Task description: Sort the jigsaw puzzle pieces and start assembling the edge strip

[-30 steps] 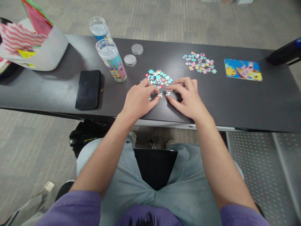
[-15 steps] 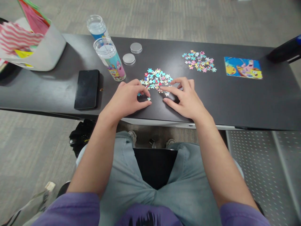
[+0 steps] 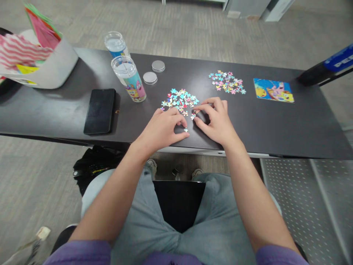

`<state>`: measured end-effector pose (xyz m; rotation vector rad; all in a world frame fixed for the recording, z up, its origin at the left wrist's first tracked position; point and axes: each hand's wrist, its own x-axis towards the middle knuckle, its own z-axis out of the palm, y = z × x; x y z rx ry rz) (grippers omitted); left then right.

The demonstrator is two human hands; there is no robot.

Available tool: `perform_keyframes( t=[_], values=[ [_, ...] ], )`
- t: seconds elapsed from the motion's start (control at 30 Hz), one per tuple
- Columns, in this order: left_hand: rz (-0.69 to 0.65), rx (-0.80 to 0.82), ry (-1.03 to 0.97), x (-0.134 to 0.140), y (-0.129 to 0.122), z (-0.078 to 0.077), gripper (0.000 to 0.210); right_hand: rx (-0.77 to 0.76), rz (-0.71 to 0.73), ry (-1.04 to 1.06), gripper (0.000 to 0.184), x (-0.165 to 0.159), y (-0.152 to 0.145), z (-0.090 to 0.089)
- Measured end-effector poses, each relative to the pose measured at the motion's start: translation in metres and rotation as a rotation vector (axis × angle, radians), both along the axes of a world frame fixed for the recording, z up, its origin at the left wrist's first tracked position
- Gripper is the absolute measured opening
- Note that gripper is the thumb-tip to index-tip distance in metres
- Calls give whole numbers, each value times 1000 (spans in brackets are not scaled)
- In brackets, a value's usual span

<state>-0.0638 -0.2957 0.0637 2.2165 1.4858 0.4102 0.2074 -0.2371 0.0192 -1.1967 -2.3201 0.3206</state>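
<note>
A small pale puzzle piece (image 3: 185, 129) is pinched between the thumb and forefinger of my left hand (image 3: 167, 128), low over the table near its front edge. Just to the right, my right hand (image 3: 216, 119) has its thumb and forefinger closed around another puzzle piece (image 3: 193, 116) at the table surface. Behind both hands lies a loose heap of puzzle pieces (image 3: 180, 98), mostly turquoise, white and red. My left fingers partly cover its near left side.
A second heap of pieces (image 3: 227, 82) lies farther right, beside a cartoon picture card (image 3: 273, 90). Two clear cartoon jars (image 3: 132, 82), two silver lids (image 3: 150, 78), a black phone (image 3: 100, 111) and a white basket (image 3: 62, 66) stand left. A dark cylindrical object (image 3: 317, 73) is at far right.
My left hand has moved right and toward the table's front edge with its piece. My right thumb and forefinger have closed in on a piece. The camera view has shifted slightly.
</note>
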Motion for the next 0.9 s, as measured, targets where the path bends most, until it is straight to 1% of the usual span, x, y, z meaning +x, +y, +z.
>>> perform_keyframes(
  t=[0.07,0.13,0.23,0.3,0.4,0.47,0.7,0.9],
  values=[
    [-9,18,-4,0,0,1,24,-1,-21,1,34,0,0,0],
    [20,37,-19,-7,2,2,25,-2,-50,1,34,1,2,-2],
    [142,89,-38,-30,7,2,23,-5,-104,8,34,3,5,-5],
    [213,116,-47,-48,9,0,26,-9,-123,15,36,4,5,-5],
    [232,101,-58,-70,11,-2,34,-9,-120,15,37,3,3,-3],
    [223,73,-54,-78,11,-4,37,-6,-125,15,37,2,2,-2],
    [230,30,-36,-80,11,-6,27,-19,-141,-20,35,1,1,-1],
    [226,19,-49,-79,12,-3,20,-4,-155,-53,34,1,1,-1]
  ],
)
